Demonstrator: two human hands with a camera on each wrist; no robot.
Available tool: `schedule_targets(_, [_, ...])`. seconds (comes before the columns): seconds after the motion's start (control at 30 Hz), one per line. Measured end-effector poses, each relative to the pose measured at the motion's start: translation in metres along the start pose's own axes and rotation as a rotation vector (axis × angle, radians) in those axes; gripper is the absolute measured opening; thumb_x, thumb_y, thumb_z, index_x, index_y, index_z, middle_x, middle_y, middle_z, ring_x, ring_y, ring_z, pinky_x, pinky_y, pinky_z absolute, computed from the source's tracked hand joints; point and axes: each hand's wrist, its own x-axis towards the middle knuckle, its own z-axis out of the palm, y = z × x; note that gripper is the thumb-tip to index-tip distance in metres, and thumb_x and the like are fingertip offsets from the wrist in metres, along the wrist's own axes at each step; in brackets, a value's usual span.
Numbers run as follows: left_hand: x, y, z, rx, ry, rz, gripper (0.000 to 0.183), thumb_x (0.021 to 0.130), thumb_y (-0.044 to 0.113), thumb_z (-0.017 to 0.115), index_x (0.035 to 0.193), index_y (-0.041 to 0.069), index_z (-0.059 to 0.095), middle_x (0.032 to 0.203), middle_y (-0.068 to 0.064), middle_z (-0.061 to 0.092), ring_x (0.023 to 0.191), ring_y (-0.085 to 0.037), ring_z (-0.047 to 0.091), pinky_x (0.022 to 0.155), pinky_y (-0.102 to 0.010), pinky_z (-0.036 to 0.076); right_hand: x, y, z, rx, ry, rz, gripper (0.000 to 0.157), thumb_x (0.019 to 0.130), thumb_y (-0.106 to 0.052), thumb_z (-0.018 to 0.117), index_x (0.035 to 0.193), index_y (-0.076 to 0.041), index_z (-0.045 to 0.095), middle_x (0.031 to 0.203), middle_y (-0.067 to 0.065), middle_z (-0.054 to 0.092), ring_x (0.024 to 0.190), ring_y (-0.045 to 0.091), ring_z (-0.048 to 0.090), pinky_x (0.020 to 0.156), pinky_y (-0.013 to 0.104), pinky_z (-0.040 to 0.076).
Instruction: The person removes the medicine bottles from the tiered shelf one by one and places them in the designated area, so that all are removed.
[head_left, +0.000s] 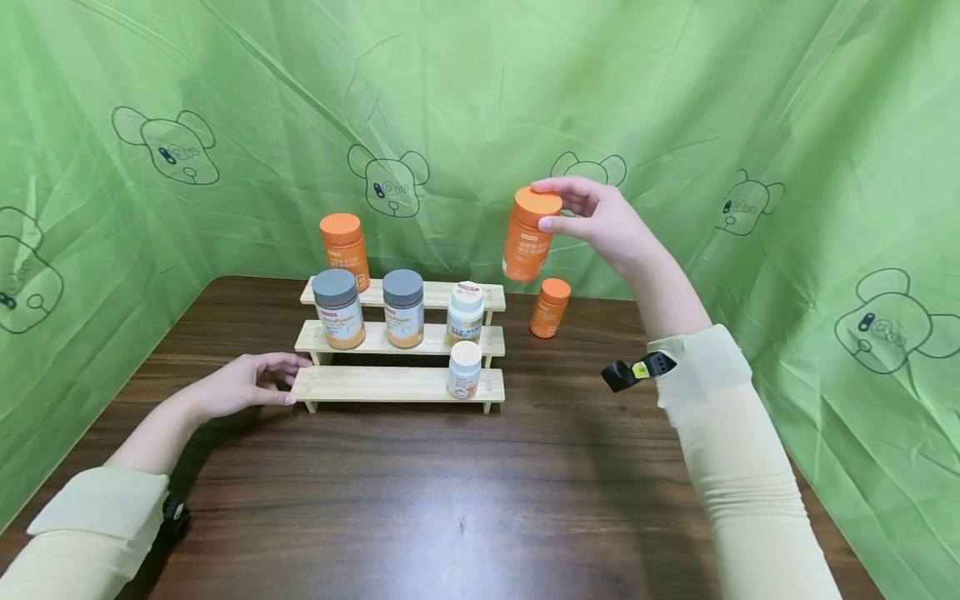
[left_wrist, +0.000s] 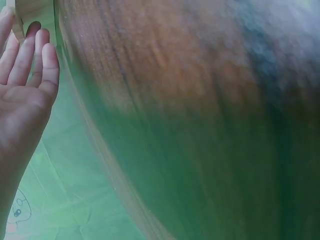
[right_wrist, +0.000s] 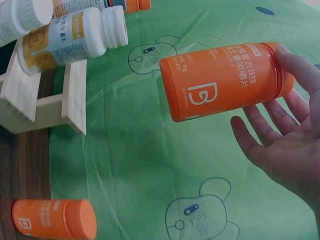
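Observation:
My right hand (head_left: 596, 218) grips an orange supplement bottle (head_left: 527, 242) by its lid, thumb and fingers on opposite sides. The bottle hangs above the table, right of a three-step wooden display rack (head_left: 375, 385), slightly tilted. In the right wrist view the held bottle (right_wrist: 220, 82) shows a white B on its label. My left hand (head_left: 240, 385) is at the left end of the lowest step, fingertips at the wood. Seen from the left wrist, its fingers (left_wrist: 22, 65) are nearly straight beside the rack's end. A smaller orange bottle (head_left: 551, 308) stands on the table below the held one.
An orange bottle (head_left: 347, 250) stands on the top step at left. The middle step bears two grey-lidded jars (head_left: 340, 312) and a white-capped bottle (head_left: 465, 315). A small white bottle (head_left: 465, 371) is on the lowest step, right. Green cloth (head_left: 480, 83) surrounds the brown table (head_left: 390, 500).

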Motion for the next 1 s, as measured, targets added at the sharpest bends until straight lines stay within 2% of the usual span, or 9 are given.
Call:
schedule_targets(0.2, [0.000,-0.001,0.000,-0.006,0.002,0.007,0.056,0.080,0.019,0.076,0.129,0.005,0.053,0.109,-0.011,0.065,0.097,-0.006,0.058,0.076,-0.024,0.050,-0.012,0.004,-0.016,0.006,0.017,-0.027,0.042,0.081,-0.004,0.073,0.121,-0.008,0.062,0.117,0.004,0.064,0.111,0.019,0.055,0.088,0.026,0.047])
schedule_targets(0.4, [0.000,-0.001,-0.001,-0.019,-0.004,0.008,0.056,0.080,0.019,0.075,0.129,0.004,0.053,0.109,-0.012,0.065,0.097,-0.006,0.058,0.077,-0.024,0.051,-0.024,0.010,-0.033,0.038,0.031,-0.040,0.043,0.081,0.000,0.071,0.122,-0.006,0.061,0.117,0.005,0.064,0.109,0.018,0.057,0.088,0.024,0.047])
schedule_targets(0.67, [-0.001,-0.005,0.002,-0.074,-0.003,0.027,0.057,0.079,0.014,0.076,0.128,0.000,0.052,0.100,-0.013,0.065,0.090,-0.006,0.060,0.072,-0.022,0.050,-0.037,0.023,-0.054,0.042,0.054,-0.001,0.044,0.082,0.001,0.070,0.125,-0.006,0.059,0.120,0.004,0.062,0.111,0.017,0.056,0.090,0.022,0.046])
schedule_targets(1.0, [0.000,-0.004,0.001,-0.072,-0.007,0.000,0.058,0.078,0.015,0.077,0.128,0.001,0.052,0.104,-0.014,0.063,0.092,-0.006,0.059,0.074,-0.023,0.051,-0.049,0.041,-0.070,-0.014,0.082,0.030,0.045,0.083,0.001,0.069,0.126,-0.007,0.058,0.119,-0.001,0.063,0.112,0.013,0.055,0.090,0.020,0.044])
